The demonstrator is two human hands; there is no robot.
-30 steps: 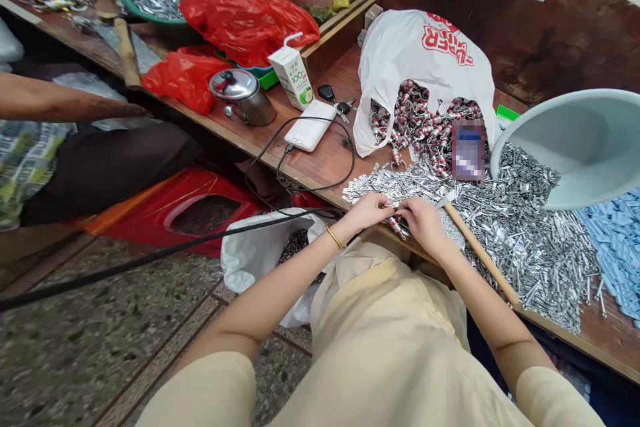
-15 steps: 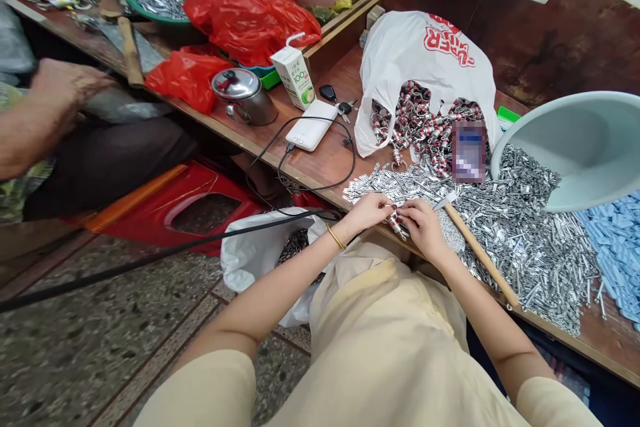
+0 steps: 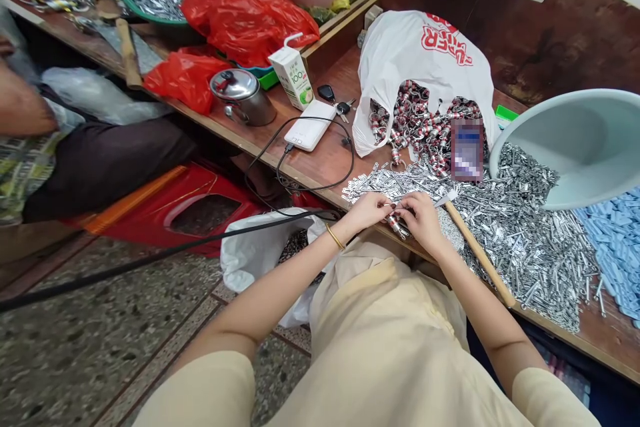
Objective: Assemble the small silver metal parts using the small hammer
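Just over the table's front edge, my left hand is closed in a pinch on a small red-and-silver keychain, which hangs down below the fingertips. My right hand meets it from the right, fingers bent and pinched at the keychain's upper end. Whatever lies between those right fingertips is too small to make out. Right behind the hands spread loose flat silver metal pieces. A hammer with a wooden handle lies beside my right hand, its head toward the hand.
A white plastic bag spills more red-and-silver keychains. A tipped grey-blue basin stands by heaped metal parts and light blue pieces. Left are a power bank with cable, keys, a drink carton, a steel mug and a seated person.
My right hand has shifted slightly up at the keychain, its thumb now further from the hanging part. The person on the left has drawn a hand back from a clear plastic bag.
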